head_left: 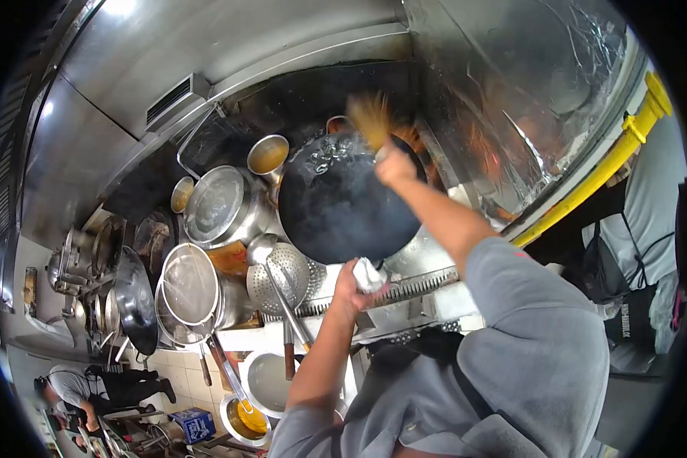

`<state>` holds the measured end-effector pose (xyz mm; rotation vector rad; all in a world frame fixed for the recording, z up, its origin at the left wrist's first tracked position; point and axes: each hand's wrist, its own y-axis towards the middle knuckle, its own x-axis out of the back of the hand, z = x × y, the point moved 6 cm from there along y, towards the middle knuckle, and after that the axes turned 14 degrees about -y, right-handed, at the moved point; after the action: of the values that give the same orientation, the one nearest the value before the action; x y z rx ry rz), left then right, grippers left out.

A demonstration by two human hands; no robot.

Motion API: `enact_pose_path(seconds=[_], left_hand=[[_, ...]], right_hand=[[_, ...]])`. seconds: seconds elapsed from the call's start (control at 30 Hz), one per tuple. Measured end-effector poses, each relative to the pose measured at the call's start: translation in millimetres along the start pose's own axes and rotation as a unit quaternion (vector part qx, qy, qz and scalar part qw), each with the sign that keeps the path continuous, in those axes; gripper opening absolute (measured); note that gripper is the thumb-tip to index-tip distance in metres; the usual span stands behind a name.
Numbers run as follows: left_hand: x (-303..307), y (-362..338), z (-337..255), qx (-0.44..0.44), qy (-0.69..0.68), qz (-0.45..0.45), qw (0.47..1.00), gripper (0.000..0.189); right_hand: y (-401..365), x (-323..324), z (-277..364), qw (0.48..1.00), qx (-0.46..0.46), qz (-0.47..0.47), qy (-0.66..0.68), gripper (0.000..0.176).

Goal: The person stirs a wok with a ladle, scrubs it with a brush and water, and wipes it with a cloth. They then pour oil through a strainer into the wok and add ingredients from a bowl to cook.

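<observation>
A large black wok [343, 210] sits tilted on the stove, with steam rising and some water at its far side. My right hand [395, 165] is closed round a bamboo wok brush [370, 118], whose bristles are smeared by motion over the wok's far right rim. At the near rim, my left hand [348, 290] grips a folded white cloth [369, 275] against the wok's edge; whether a handle lies under the cloth is hidden. Left of the wok, a steel ladle [271, 263] rests across a perforated strainer [286, 278].
A lidded steel pot [217, 206] and a small pot of yellowish liquid [268, 156] stand left of the wok. Nearer are a mesh sieve [191, 282] and a white basin [271, 382]. A yellow pipe [588, 195] runs along the right. Another person [91, 389] is at far lower left.
</observation>
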<state>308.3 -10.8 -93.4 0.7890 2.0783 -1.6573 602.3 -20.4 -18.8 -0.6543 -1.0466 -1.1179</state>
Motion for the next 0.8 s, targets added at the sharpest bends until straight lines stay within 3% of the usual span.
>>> enact_pose_path(seconds=[0.03, 0.07, 0.13, 0.2, 0.23, 0.27, 0.3, 0.33, 0.37, 0.43, 0.57, 0.63, 0.7, 0.77, 0.8], left_hand=[[4.3, 4.3, 8.3, 0.003, -0.001, -0.001, 1.000, 0.026], [7.2, 14.5, 7.1, -0.043, 0.013, 0.005, 0.999, 0.026], [17.0, 13.6, 0.4, -0.136, 0.045, 0.008, 0.990, 0.028], [25.0, -10.0, 22.4, -0.144, 0.017, 0.033, 0.989, 0.028], [29.0, -40.6, 39.5, -0.132, 0.010, 0.002, 0.991, 0.028], [28.4, -64.3, 50.7, -0.122, 0.005, -0.026, 0.992, 0.028], [31.6, -71.2, 51.3, -0.119, 0.006, -0.027, 0.992, 0.028], [25.0, -71.8, 48.4, -0.121, 0.014, -0.001, 0.993, 0.027], [22.3, -73.1, 49.7, -0.124, 0.017, 0.021, 0.992, 0.027], [12.4, -51.7, 38.5, -0.142, -0.011, 0.006, 0.990, 0.025], [10.6, 6.9, 13.5, -0.155, -0.001, 0.024, 0.988, 0.024], [11.4, 19.9, 7.7, -0.155, 0.002, 0.020, 0.988, 0.023], [10.4, 23.6, 9.1, -0.145, -0.004, 0.019, 0.989, 0.022], [8.8, 27.1, 7.3, -0.143, -0.004, 0.019, 0.990, 0.022], [12.7, 27.4, 8.0, -0.140, -0.002, 0.016, 0.990, 0.023]], right_hand=[[-17.6, -49.7, 10.4, 0.990, 0.067, 0.087, -0.091, 0.048], [-45.2, -62.6, 21.6, 0.975, 0.144, 0.166, -0.040, 0.052], [-112.6, -74.8, 45.7, 0.895, 0.257, 0.353, 0.094, 0.063], [-114.4, -14.1, 41.3, 0.840, 0.431, 0.326, 0.058, 0.060], [-87.1, 26.3, 31.8, 0.814, 0.483, 0.312, -0.081, 0.048], [-39.9, 36.6, 9.0, 0.855, 0.354, 0.228, -0.302, 0.038], [-24.1, 109.7, 3.9, 0.919, 0.202, 0.174, -0.289, 0.030], [7.1, 134.4, -7.5, 0.972, 0.084, 0.045, -0.213, 0.034], [33.4, 158.3, -9.9, 0.982, 0.066, -0.111, -0.136, 0.044], [47.2, 195.3, -8.4, 0.954, 0.108, -0.256, 0.112, 0.062], [30.0, 142.6, 5.0, 0.942, 0.079, -0.264, 0.191, 0.065], [6.9, 71.7, 3.8, 0.968, 0.045, -0.198, 0.147, 0.062], [-18.4, -29.0, -6.0, 0.993, -0.015, 0.119, 0.000, 0.046], [-114.4, -32.7, 31.6, 0.935, 0.145, 0.320, -0.041, 0.051], [-148.0, -32.2, 40.1, 0.884, 0.191, 0.422, 0.058, 0.064]])
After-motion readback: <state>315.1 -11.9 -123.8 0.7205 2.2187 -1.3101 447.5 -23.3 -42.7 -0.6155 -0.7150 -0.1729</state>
